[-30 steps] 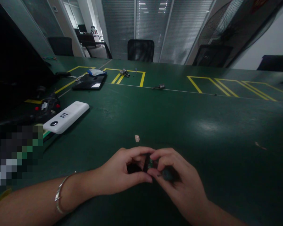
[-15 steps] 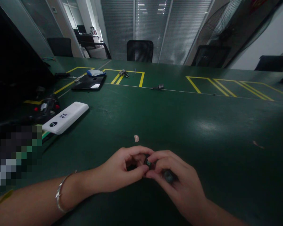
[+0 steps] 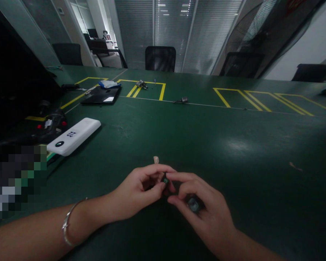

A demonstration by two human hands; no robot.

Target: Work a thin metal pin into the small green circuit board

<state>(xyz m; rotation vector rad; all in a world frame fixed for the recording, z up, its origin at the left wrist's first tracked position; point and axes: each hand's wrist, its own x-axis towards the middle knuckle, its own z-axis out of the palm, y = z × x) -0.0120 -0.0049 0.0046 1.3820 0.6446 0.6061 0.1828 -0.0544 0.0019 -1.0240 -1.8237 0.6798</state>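
Both of my hands meet low over the green table (image 3: 233,145). My left hand (image 3: 138,194), with a silver bangle on its wrist, pinches a tiny dark part with a green speck (image 3: 165,179) between thumb and forefinger. My right hand (image 3: 201,210) pinches the same part from the other side. A small round dark piece (image 3: 193,204) sits tucked in the curled fingers of my right hand. Just beyond my left hand a small pale scrap (image 3: 156,159) lies on the table.
A white power bank (image 3: 73,136) lies at the left, beside a dark tool with red buttons (image 3: 50,125). Farther back are a black tablet (image 3: 99,95), small metal parts (image 3: 142,85) and a metal bit (image 3: 182,100) among yellow taped boxes. Black chairs (image 3: 160,58) line the far edge.
My fingertips have closed tighter on the tiny part and shifted it slightly up and left. The round piece now shows more clearly in my right hand.
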